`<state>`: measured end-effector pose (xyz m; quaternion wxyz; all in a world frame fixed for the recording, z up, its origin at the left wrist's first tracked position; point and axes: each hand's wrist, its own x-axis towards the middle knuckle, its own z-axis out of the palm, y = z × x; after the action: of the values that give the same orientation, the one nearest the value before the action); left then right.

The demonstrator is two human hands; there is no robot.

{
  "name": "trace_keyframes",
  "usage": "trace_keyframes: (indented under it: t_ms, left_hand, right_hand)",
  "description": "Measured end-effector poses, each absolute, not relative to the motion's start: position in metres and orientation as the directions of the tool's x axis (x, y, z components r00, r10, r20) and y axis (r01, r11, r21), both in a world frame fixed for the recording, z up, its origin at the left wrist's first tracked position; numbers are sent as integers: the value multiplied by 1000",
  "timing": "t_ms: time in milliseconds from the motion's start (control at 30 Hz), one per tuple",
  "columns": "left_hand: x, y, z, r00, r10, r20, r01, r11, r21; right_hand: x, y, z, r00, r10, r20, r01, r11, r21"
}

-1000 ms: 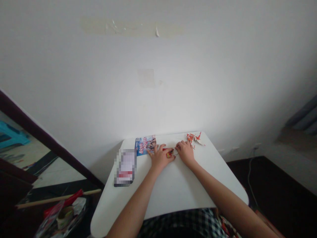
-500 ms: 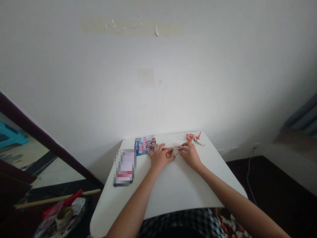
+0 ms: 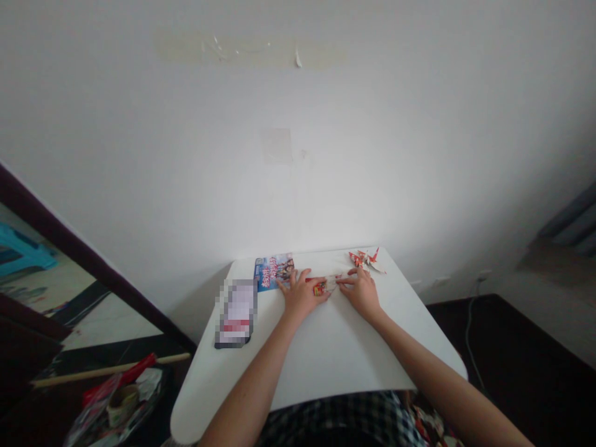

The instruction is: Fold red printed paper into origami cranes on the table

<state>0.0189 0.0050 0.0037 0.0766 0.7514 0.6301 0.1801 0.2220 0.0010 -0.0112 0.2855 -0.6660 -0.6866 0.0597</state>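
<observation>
White table [image 3: 326,354] carries one red printed paper strip [image 3: 325,285] under the hands, one folded paper crane [image 3: 367,261] at its 1 o'clock corner, one blue leaflet [image 3: 274,271] at 11 o'clock and one phone [image 3: 236,312] at 9 o'clock. Compared with a second ago, the right hand [image 3: 361,292] has slid rightward along the strip, away from the left hand [image 3: 302,293]. Both hands lie palm down with fingers spread flat, pressing the strip to the table without gripping it.

A blue printed card [image 3: 274,271] and a dark phone [image 3: 235,313] were seen lying on the white counter [image 3: 326,354], with folded red-and-white paper figures [image 3: 367,260] set near the far right corner.
</observation>
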Motion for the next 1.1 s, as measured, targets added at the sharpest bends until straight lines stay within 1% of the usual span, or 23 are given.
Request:
trace_keyframes:
  t_ms: [233,633,900,1033,1100]
  left_hand:
    - [19,5,4,147,974,169,923,-197,330]
    - [18,7,-2,150,971,186,926,-204,317]
    - [19,4,1,150,969,195,925,-208,319]
    - [18,4,0,155,967,204,920,-217,328]
    - [18,4,0,158,965,209,920,-221,324]
  right_hand:
    - [223,4,-12,87,940,330,886,78,-458]
    - [221,8,-16,82,927,367,906,85,-416]
    - [225,11,-21,92,907,411,888,112,-446]
    - [227,8,-20,113,878,466,869,139,-474]
    - [226,5,-17,116,871,477,876,137,-463]
